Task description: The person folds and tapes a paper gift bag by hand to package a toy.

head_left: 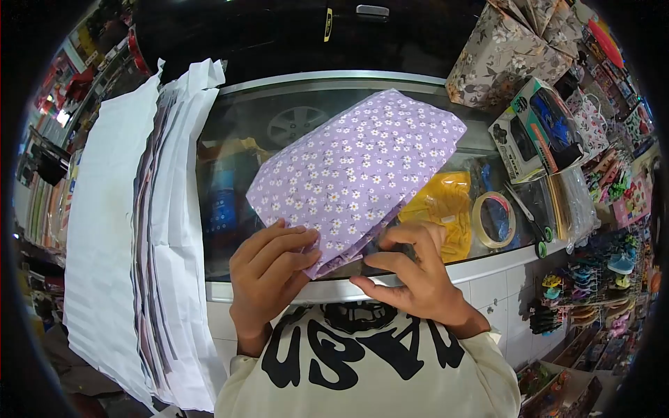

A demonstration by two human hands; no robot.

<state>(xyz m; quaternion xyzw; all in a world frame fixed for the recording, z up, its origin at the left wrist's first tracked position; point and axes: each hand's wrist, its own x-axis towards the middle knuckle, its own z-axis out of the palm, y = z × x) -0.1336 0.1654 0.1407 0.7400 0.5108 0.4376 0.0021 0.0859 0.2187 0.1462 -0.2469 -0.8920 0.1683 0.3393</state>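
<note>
A package in purple paper with small white flowers (355,164) lies slanted on the glass counter (265,104). My left hand (275,268) rests on its near left corner, fingers pressed on the paper. Beside the near edge, where the paper is folded, my right hand (414,272) is held with its thumb and fingers apart and nothing between them. Just right of the package are a yellow plastic packet (442,216), a roll of tape (493,219) and scissors with green and black handles (533,223).
Long white paper sheets (111,230) are stacked at the left. A boxed toy (536,132) and a flower-patterned wrapped bundle (512,56) stand at the back right. Hanging goods (592,279) fill the right side. A black car (279,35) is behind the counter.
</note>
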